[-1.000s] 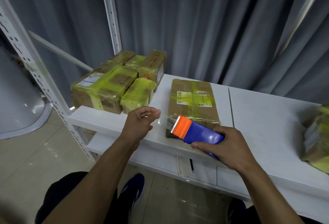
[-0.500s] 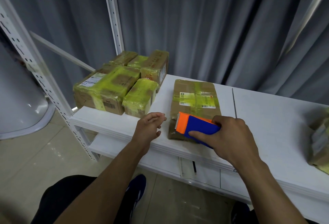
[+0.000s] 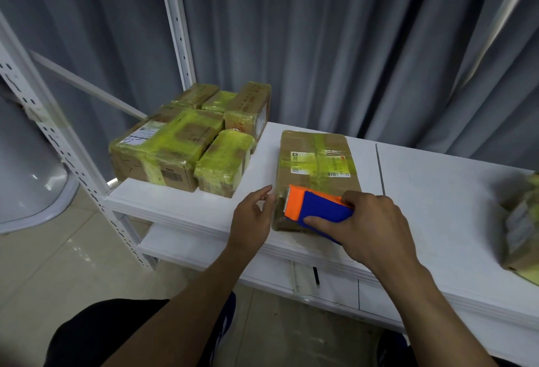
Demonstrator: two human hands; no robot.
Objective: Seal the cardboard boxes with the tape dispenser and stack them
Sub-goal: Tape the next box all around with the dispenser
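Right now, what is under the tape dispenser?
The near end of the flat cardboard box, lying on the white table. The right hand grips the tape dispenser, which covers that stretch of the box, so whether tape is laid there cannot be seen.

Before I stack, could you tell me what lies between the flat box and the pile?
Mostly bare tabletop, with the left hand at the near end, in the head view.
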